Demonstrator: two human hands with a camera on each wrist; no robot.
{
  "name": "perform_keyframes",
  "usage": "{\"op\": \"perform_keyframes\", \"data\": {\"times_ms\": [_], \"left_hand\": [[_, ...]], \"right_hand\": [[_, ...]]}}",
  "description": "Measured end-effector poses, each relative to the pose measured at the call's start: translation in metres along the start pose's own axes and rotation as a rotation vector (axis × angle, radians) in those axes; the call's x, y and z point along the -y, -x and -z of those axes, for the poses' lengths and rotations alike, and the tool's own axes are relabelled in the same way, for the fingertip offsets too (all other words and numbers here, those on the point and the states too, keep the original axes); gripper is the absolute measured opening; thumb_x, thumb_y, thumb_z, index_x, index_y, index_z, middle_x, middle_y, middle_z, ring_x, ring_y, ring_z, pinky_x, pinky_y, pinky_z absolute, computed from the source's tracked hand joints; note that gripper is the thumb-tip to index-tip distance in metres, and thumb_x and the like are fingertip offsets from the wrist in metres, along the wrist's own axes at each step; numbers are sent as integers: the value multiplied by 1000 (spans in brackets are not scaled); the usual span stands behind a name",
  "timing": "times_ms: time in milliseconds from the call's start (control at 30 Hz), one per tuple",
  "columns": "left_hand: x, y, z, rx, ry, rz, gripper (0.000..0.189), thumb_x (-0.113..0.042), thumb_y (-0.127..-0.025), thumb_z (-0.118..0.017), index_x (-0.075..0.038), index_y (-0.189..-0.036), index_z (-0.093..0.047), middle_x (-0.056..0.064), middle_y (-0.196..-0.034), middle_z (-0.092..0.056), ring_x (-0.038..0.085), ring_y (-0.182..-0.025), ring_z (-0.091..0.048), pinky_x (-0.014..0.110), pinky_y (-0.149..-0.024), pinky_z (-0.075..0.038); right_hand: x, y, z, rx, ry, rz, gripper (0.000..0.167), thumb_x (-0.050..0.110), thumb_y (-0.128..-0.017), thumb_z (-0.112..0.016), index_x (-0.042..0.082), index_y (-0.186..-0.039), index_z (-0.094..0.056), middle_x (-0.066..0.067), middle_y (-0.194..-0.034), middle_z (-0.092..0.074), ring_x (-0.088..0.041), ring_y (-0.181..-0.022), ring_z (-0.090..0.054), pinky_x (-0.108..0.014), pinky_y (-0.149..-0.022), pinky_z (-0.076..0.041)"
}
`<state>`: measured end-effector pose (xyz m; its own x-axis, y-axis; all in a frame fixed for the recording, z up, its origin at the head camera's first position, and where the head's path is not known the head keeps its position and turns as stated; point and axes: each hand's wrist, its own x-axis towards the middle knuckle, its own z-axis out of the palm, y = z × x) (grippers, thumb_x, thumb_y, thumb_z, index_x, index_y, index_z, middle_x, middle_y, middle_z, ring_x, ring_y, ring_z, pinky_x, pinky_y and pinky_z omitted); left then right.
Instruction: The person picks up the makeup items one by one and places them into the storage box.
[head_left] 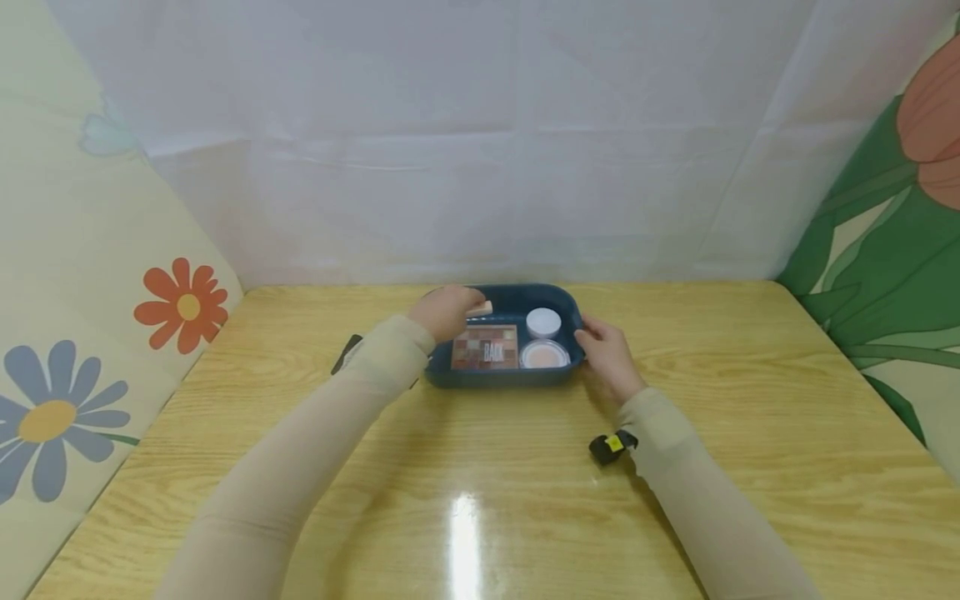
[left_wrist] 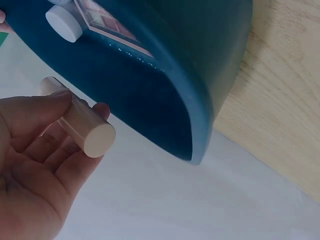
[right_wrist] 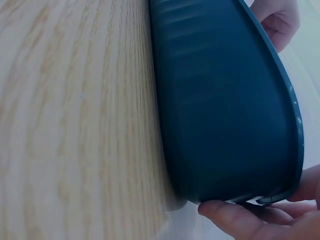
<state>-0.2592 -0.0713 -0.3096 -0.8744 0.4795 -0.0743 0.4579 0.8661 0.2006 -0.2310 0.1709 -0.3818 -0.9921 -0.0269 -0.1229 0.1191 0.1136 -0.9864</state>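
Note:
In my left hand [head_left: 442,315] I pinch a small beige cylinder [left_wrist: 89,127] with a flat, smooth end, between thumb and fingers. It is over the left back part of a dark blue plastic tub [head_left: 504,379], close to the rim in the left wrist view. Gripping the tub's right end is my right hand [head_left: 611,358], thumb at the rim and fingers against the outer wall [right_wrist: 225,125]. Inside the tub lie a reddish checkered makeup palette [head_left: 483,347], a round white jar [head_left: 543,322] and a round clear-lidded compact [head_left: 544,356] with pinkish contents.
The tub stands on a glossy wooden table [head_left: 525,483] near its back edge. Behind it hangs a white cloth [head_left: 480,167], and flower-patterned panels [head_left: 67,250] flank the table. A black wrist device [head_left: 611,447] with a yellow mark sits at my right sleeve.

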Motion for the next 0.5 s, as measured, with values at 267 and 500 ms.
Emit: {"op": "perform_keyframes", "data": {"times_ms": [267,500], "left_hand": [[0,-6,-3,19,-41,-17,32,2,-97,-53,-3,-127,-62,13,-125,-63,29,-116,-58,39,-101,-46],[-5,-8,-1,56,-47,-30,35,2,-98,-53,-5,-132,-60,12,-128,-62,28,-118,-57,39,-103,-44]], "right_hand": [[-1,-1,0,-3,1,-5,47,0,-102,-37,-9,-148,-27,-29,-149,-32,-36,-134,-36,-46,-106,-38],[0,0,-1,5,-24,-19,48,0,-102,-35,-9,-148,-24,-28,-151,-29,-36,-135,-34,-46,-107,-37]]}}
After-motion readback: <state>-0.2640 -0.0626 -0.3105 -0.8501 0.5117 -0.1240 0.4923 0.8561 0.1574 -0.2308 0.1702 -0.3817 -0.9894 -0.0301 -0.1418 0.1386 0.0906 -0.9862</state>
